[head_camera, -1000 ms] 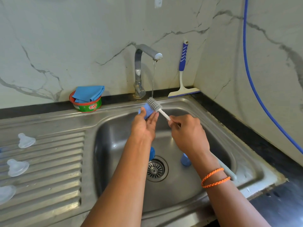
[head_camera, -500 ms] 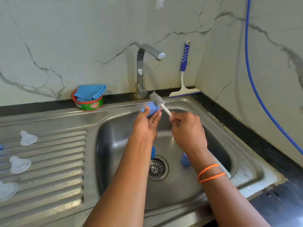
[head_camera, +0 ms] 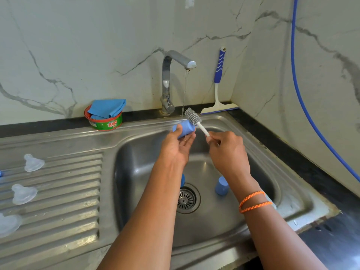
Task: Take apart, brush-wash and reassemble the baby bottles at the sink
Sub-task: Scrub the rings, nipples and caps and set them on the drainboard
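Head view: brush (head_camera: 192, 116) over sink (head_camera: 303, 195) rim, right hand (head_camera: 227, 152).

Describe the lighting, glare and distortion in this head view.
Head view: soft daylight, no hard shadows; dull glare on the sink rim and drainboard; wide-angle bending curves the counter edge and hose; the hands and brush look sharp.

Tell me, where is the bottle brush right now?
In the head view, the right hand holds the bottle brush over the sink's back edge, beside the blue cap, under the tap.
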Tool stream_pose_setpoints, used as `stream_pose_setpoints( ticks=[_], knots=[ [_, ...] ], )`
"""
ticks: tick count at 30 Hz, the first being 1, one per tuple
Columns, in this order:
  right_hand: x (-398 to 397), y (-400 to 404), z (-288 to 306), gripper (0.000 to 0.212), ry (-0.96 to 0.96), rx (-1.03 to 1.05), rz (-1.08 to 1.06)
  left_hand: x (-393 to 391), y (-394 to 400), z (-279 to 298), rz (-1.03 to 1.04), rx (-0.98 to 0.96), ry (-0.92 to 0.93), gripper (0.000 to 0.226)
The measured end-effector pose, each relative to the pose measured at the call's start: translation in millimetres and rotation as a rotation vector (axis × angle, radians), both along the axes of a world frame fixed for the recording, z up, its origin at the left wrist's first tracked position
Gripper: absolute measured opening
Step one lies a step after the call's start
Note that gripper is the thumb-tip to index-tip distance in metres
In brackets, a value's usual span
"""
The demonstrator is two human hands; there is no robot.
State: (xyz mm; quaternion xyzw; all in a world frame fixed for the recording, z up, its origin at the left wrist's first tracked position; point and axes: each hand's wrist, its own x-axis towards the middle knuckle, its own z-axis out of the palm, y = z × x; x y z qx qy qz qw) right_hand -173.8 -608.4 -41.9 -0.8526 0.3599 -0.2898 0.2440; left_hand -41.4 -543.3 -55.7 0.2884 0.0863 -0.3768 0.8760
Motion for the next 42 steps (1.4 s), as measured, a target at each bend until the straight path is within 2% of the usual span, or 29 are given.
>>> stream_pose_setpoints(
  ticks=[5,11,14,17,22,27,30,37,42],
  knots=[
    [-6.8,-4.5,-6.8,0.019,0.041,0.054,0.018,12.3,1.3,-1.6,0.109,-0.067,0.085,0.045],
    [3.1,11.9,-2.9,0.018,-0.001,-0.016,0.030,2.5,0.2,-3.4,0.016,0.014,0.000,0.034],
    [1.9,1.8,0.5,0.017,-0.004,-0.015,-0.029,-0.8,-2.7,-2.1,-0.043,0.054,-0.069,0.038],
    [-4.2,-8.7,-1.5,0.022,-0.001,0.018,-0.002,1.0,-1.7,-0.3,-0.019,0.044,-0.087,0.039],
    [-7.5,-8.7,-11.9,0.017,0.039,0.054,0.071,11.0,4.6,-1.4,0.050,0.105,-0.039,0.039],
    [2.7,-0.8,-7.8,0.017,-0.006,-0.012,0.044,2.1,4.8,3.9,-0.100,0.201,-0.152,0.033],
    [6.8,-1.1,-5.0,0.019,-0.040,-0.024,0.054,-1.9,3.5,7.1,-0.150,0.201,-0.148,0.034],
    [-6.3,-10.1,-9.0,0.018,0.035,0.094,0.165,16.3,5.1,4.8,0.119,0.091,0.030,0.041],
    [4.2,-10.7,-13.0,0.019,0.001,0.059,0.089,7.2,3.4,5.1,-0.007,0.185,-0.090,0.033]
  ],
)
